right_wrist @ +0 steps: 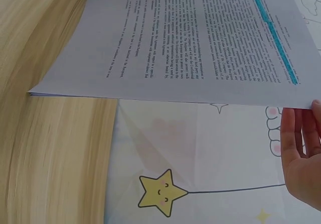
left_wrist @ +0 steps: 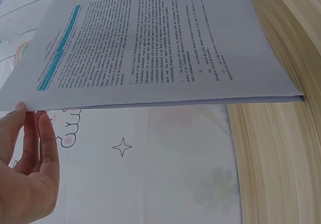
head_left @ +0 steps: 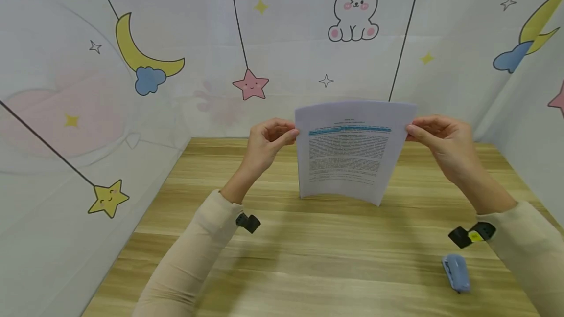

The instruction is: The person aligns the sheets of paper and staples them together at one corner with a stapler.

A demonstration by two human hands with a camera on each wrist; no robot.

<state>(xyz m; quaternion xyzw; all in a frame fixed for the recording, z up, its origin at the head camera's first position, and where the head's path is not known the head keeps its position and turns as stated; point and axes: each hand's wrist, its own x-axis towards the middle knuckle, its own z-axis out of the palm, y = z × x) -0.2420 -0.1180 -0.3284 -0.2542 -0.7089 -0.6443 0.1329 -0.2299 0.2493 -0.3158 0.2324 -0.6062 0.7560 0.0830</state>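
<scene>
A small stack of printed paper sheets (head_left: pixel 343 170) stands upright over the wooden table, facing the head camera and slightly bowed. Its top page carries lines of text with a blue highlighted band (left_wrist: pixel 60 48) near the top. My left hand (head_left: pixel 266 143) pinches the left edge near the upper corner between thumb and fingers. On the opposite edge, my right hand (head_left: pixel 449 143) pinches the paper at about the same height. Both wrist views show the thumb on the printed face and the fingers behind. The lower edge of the sheets is close to the tabletop.
A blue stapler (head_left: pixel 456 273) lies on the wooden table (head_left: pixel 335 258) at the front right, below the right forearm. A white curtain (head_left: pixel 291 38) printed with stars, moons and a rabbit hangs behind the table and along its sides.
</scene>
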